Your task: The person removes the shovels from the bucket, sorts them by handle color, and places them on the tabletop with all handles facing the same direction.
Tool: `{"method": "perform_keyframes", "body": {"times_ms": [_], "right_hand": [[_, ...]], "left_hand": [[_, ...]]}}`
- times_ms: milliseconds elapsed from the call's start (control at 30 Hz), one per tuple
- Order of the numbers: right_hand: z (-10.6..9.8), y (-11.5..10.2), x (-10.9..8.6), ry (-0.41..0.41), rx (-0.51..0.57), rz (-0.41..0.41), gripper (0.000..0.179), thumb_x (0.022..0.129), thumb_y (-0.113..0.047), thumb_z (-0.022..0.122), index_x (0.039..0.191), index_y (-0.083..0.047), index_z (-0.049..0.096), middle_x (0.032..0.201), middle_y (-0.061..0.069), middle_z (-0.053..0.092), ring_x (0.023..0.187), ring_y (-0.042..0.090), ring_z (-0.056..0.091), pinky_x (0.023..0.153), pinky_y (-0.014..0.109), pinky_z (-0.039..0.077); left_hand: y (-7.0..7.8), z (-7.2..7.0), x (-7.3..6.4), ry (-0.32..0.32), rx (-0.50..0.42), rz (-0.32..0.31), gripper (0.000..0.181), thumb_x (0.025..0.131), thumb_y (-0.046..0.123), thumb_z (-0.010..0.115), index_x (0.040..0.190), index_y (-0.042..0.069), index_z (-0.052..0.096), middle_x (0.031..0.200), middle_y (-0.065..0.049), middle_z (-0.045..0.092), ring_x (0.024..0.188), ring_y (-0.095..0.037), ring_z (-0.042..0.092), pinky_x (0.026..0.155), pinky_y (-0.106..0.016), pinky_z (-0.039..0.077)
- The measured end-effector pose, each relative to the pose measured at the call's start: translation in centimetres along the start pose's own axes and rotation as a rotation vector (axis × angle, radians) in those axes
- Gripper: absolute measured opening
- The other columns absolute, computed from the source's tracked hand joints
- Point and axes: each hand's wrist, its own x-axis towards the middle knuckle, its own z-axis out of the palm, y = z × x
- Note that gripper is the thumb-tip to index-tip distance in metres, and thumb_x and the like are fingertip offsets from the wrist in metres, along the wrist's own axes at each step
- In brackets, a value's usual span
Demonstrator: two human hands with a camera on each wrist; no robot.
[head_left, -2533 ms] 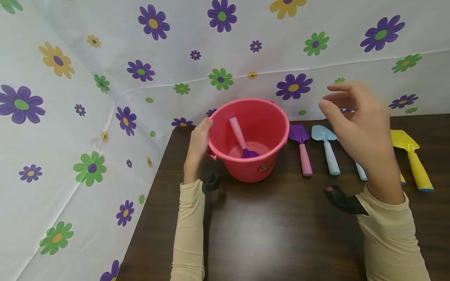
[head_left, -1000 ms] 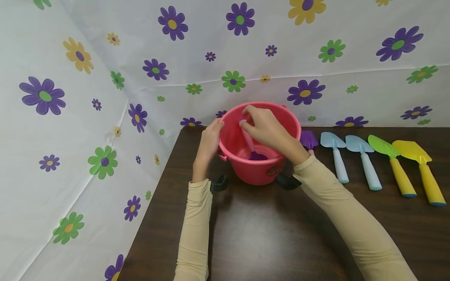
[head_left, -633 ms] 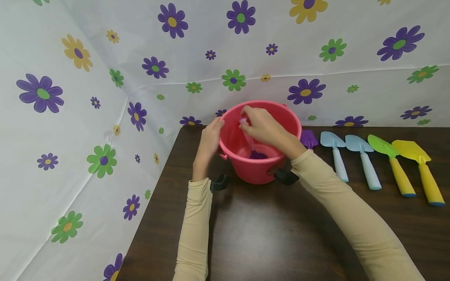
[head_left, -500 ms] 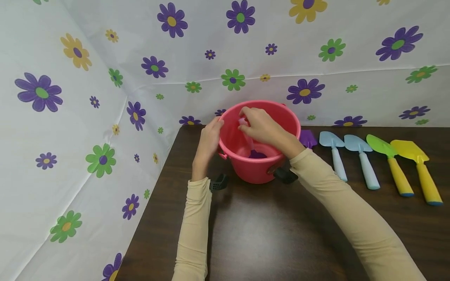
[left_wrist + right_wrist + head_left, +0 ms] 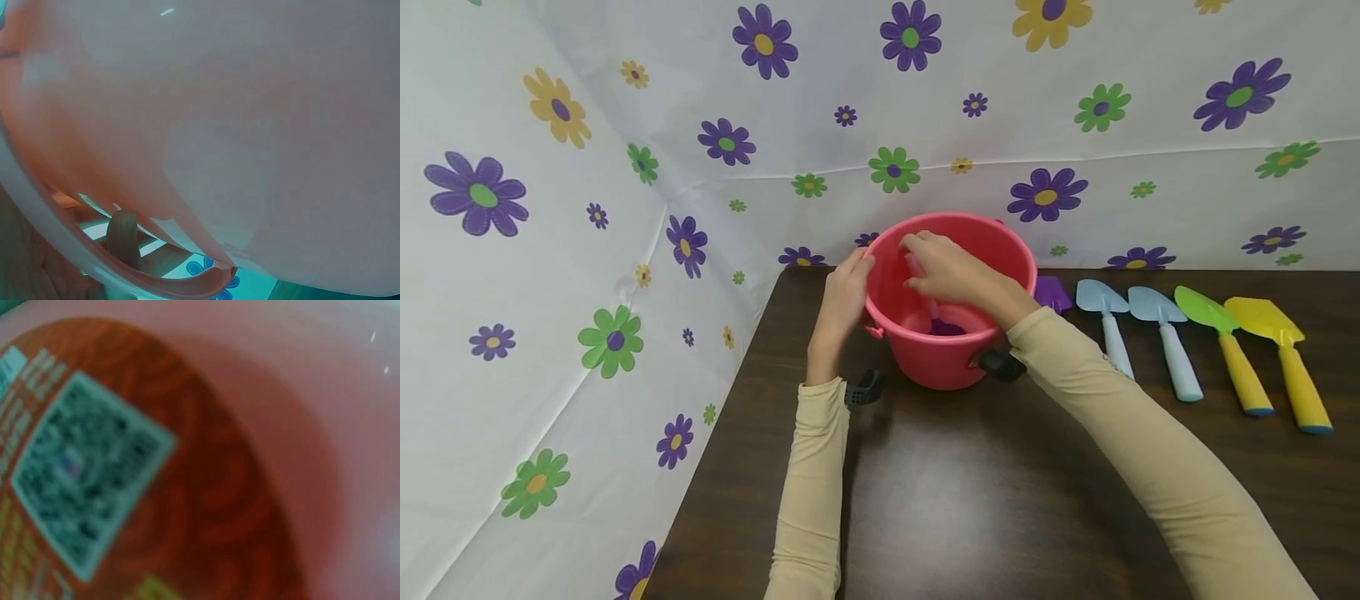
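Observation:
A pink bucket (image 5: 934, 364) stands upright near the back of the table. My left hand (image 5: 844, 293) grips its left rim, and in the left wrist view a fingertip (image 5: 123, 234) shows beside the curved pink edge. My right hand (image 5: 953, 268) reaches over the right rim into the bucket. Its thumb and forefinger curve on either side of the pink handle of a toy shovel, which leans inside with its purple blade (image 5: 947, 328) down. The other fingers are hidden, so I cannot tell whether they hold the handle. An orange label (image 5: 206, 506) with a code fills the right wrist view.
Right of the bucket lie toy trowels and shovels in a row: one purple (image 5: 1052, 293), two light blue (image 5: 1101, 296) (image 5: 1156, 306), one green (image 5: 1204, 308) and one yellow (image 5: 1265, 319). A flowered white sheet (image 5: 827, 67) hangs behind and left of the dark table (image 5: 977, 483).
My right hand has come from above the row of trowels, leftward into the bucket, to the shovel's handle. Lately its fingertips have shifted slightly further left. My left hand stays on the rim.

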Motion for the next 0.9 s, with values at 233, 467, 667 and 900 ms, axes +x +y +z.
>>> {"method": "perform_keyframes", "body": {"times_ms": [233, 467, 667, 900], "right_hand": [[0.5, 0.1, -0.1, -0.041, -0.169, 0.037, 0.065, 0.089, -0.014, 0.079, 0.146, 0.000, 0.051, 0.134, 0.022, 0.053, 0.118, 0.035, 0.060, 0.099, 0.050, 0.055], [0.3, -0.2, -0.3, 0.095, -0.188, 0.021, 0.039, 0.092, -0.006, 0.072, 0.126, 0.010, 0.061, 0.123, 0.026, 0.050, 0.102, 0.037, 0.064, 0.092, 0.047, 0.059], [0.0, -0.2, -0.4, 0.108, -0.101, 0.071, 0.038, 0.091, 0.004, 0.064, 0.128, 0.008, 0.058, 0.118, 0.023, 0.055, 0.103, 0.036, 0.061, 0.093, 0.047, 0.057], [-0.6, 0.1, -1.0, 0.109, -0.031, 0.087, 0.039, 0.088, 0.007, 0.063, 0.127, 0.006, 0.061, 0.113, 0.020, 0.057, 0.101, 0.034, 0.058, 0.088, 0.044, 0.057]], "left_hand": [[0.0, 0.0, 0.0, -0.011, -0.021, -0.016, 0.045, 0.107, 0.034, 0.039, 0.136, 0.011, 0.064, 0.105, -0.014, 0.071, 0.087, -0.027, 0.066, 0.078, -0.036, 0.053], [0.0, -0.1, -0.2, -0.017, -0.030, -0.022, 0.044, 0.108, 0.033, 0.038, 0.137, 0.010, 0.063, 0.107, -0.014, 0.070, 0.085, -0.027, 0.067, 0.073, -0.032, 0.054], [0.1, -0.1, -0.1, -0.019, -0.033, -0.025, 0.044, 0.108, 0.034, 0.039, 0.138, 0.010, 0.062, 0.111, -0.014, 0.071, 0.090, -0.027, 0.068, 0.078, -0.037, 0.057], [0.1, 0.0, -0.2, -0.031, -0.039, -0.024, 0.045, 0.108, 0.034, 0.039, 0.138, 0.010, 0.062, 0.112, -0.014, 0.070, 0.089, -0.028, 0.068, 0.074, -0.033, 0.056]]}}
